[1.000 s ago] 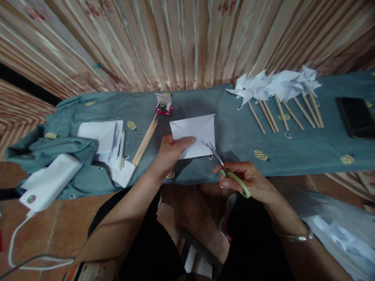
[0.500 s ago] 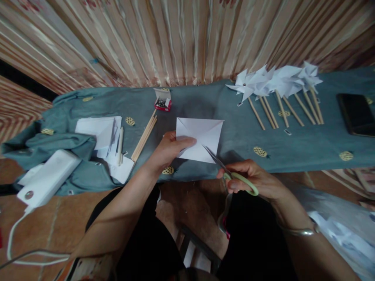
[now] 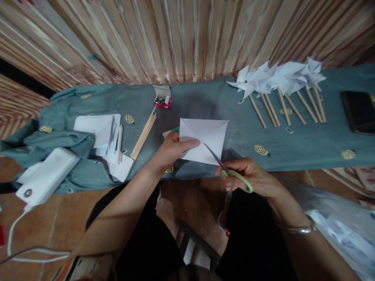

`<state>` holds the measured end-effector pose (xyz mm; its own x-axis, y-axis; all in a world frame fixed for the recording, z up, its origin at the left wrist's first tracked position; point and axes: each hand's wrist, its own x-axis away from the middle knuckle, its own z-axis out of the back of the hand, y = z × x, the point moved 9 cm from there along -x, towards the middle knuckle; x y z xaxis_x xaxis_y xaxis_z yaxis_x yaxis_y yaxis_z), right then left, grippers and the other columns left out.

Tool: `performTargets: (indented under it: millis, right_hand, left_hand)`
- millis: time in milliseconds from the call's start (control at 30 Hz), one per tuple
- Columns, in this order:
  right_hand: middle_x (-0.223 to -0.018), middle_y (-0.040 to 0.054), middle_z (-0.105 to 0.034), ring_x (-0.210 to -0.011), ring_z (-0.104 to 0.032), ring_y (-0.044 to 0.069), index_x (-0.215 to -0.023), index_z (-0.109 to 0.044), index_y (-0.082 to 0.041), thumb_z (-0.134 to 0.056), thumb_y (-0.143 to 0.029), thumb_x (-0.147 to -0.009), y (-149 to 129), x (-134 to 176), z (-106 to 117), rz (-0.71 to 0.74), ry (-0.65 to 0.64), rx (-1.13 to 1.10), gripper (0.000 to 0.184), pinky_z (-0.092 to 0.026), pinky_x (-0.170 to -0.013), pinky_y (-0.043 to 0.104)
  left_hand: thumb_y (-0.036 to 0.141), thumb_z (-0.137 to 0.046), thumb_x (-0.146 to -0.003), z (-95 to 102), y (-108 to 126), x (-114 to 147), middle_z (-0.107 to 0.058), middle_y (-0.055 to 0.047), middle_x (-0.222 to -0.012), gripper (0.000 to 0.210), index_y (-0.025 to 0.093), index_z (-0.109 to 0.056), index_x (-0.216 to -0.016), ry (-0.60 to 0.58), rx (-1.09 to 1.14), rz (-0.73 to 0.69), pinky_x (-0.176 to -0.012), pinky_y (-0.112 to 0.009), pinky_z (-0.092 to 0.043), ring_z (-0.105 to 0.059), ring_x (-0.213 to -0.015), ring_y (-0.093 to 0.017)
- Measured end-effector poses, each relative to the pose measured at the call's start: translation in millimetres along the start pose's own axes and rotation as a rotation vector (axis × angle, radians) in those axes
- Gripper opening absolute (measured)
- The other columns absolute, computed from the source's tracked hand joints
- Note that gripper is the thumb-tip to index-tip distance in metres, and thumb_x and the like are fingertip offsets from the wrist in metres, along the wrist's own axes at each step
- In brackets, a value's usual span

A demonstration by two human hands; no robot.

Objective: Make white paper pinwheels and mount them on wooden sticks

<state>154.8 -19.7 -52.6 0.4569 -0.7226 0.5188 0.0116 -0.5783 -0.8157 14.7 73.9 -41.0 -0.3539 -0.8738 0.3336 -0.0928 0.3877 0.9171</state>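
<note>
A creased square of white paper (image 3: 206,130) is held by its left side in my left hand (image 3: 172,150), thumb on top and fingers beneath. My right hand (image 3: 249,177) grips a pair of scissors (image 3: 236,177) with pale green handles. Their blades look closed together and lie along the paper's lower right part, the tip near its middle. Whether there is a slit under the blades I cannot tell. Just behind my left hand a small green and pale item shows, mostly hidden.
Several wooden sticks (image 3: 144,134) and a small red box (image 3: 162,99) of metal pins lie left of the paper. Farther left are white papers (image 3: 99,130) and a white power bank (image 3: 48,175). Paper pinwheels (image 3: 281,80) and a phone (image 3: 358,112) lie at right on the green cloth (image 3: 199,97).
My left hand and the paper have shifted slightly right. The scissors' blades, a little apart before, have come together across the paper. A green item now shows behind my left hand.
</note>
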Motion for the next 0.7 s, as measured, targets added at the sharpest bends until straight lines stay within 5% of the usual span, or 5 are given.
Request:
performTargets:
  millis: [700]
  right_hand:
    - [-0.055, -0.0043, -0.060, -0.045, -0.052, 0.004, -0.083, -0.068, -0.013, -0.085, -0.037, -0.059, 3.2, -2.0, 1.5, 0.010, 0.003, 0.006, 0.038, -0.045, -0.044, 0.014]
  left_hand:
    - [0.023, -0.072, -0.059, 0.3, -1.8, 1.4, -0.074, -0.003, -0.080, 0.023, 0.015, -0.073, -0.081, 0.023, -0.008, 0.004, -0.070, -0.029, -0.051, -0.067, -0.073, -0.018]
